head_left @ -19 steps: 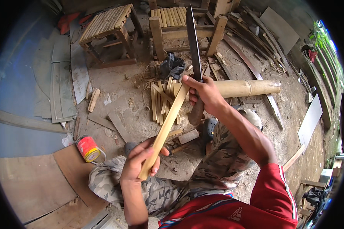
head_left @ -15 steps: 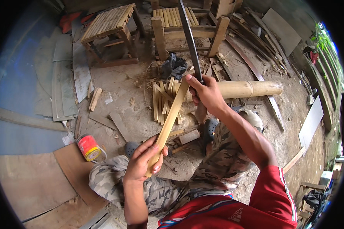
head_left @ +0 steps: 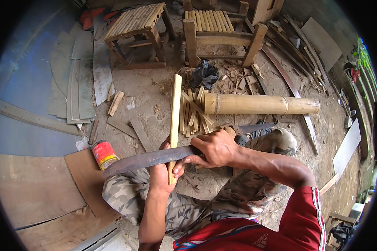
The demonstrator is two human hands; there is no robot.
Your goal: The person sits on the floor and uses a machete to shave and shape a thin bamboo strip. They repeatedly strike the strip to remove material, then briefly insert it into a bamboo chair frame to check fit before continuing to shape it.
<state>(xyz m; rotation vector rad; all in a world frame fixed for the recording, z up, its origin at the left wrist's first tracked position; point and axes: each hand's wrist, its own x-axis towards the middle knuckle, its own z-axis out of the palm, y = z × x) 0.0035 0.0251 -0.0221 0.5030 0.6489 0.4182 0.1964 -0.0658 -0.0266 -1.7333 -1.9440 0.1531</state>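
My left hand is closed around the lower part of a pale bamboo strip, which stands nearly upright in the view. My right hand grips a machete; its dark blade points left and crosses in front of the strip just above my left fingers. The blade appears to touch the strip. Beyond my hands, several cut bamboo strips are piled on the ground beside a thick bamboo pole lying crosswise. A dark blade-like piece shows beyond my right wrist; its kind is unclear.
A red and yellow can stands left of my knee. Two bamboo-topped wooden stools stand at the back. A black plastic bag lies before them. Wood scraps litter the floor; boards are stacked right.
The machete has swung from pointing away to pointing left across the strip. My right hand has come nearer to me, and the strip has turned more upright.
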